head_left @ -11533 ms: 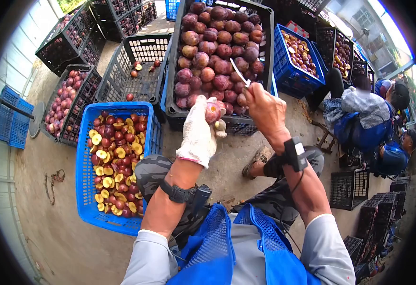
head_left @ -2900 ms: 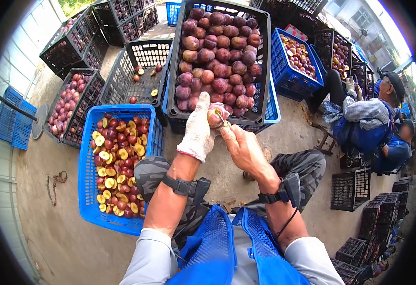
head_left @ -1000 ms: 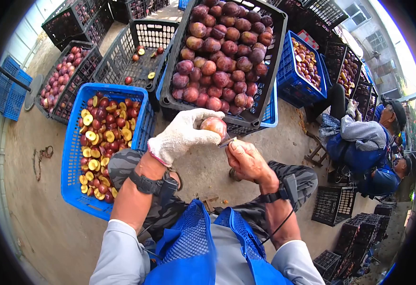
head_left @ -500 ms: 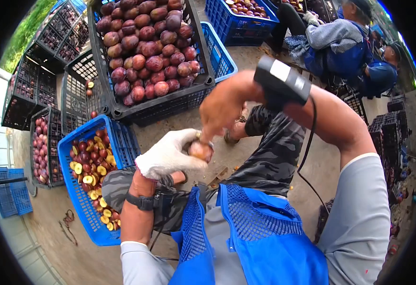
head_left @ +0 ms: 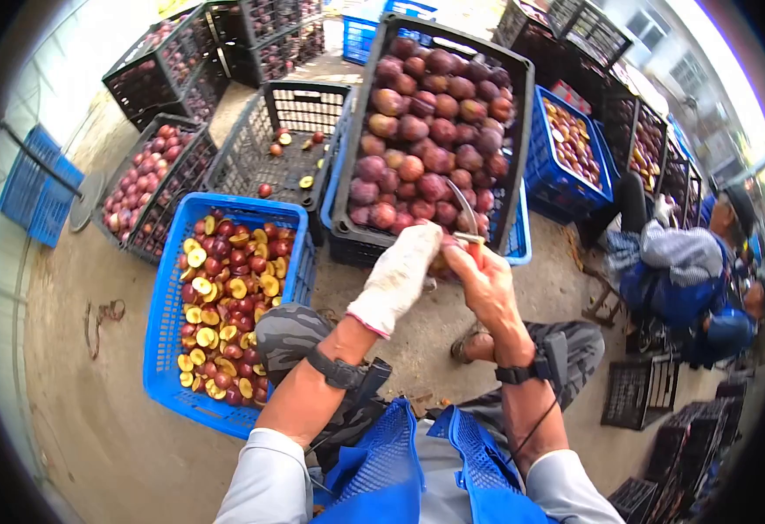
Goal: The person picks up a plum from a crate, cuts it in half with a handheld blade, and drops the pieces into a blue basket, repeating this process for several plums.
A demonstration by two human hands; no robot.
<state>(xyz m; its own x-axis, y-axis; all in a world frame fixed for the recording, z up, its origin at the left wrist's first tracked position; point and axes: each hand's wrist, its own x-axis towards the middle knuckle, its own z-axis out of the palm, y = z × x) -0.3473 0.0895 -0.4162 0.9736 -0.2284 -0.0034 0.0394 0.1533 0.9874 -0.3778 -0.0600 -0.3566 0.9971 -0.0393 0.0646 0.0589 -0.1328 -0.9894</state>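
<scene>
My left hand (head_left: pixel 400 278), in a white glove, is closed in front of the black crate. Between my hands a small reddish part of a plum (head_left: pixel 440 265) shows; the glove hides most of it. My bare right hand (head_left: pixel 485 284) grips a small curved knife (head_left: pixel 464 208), its blade pointing up and away over the crate's near edge. Beyond my hands, whole dark-red plums (head_left: pixel 435 131) fill the black crate (head_left: pixel 522 96). Left of my knee, cut plums with yellow flesh (head_left: pixel 225 306) lie in a blue basket (head_left: pixel 157 349).
A black crate (head_left: pixel 312 94) holding a few loose plums stands beside the full one. Another crate of plums (head_left: pixel 159 166) is further left. At right are a blue crate of cut plums (head_left: pixel 570 144), a seated person (head_left: pixel 688 262) and a black crate on the floor (head_left: pixel 640 393).
The view has swung, so the crates appear further right. My right arm was bent across above the left glove; now both forearms reach forward, hands close together, and the knife blade shows clearly.
</scene>
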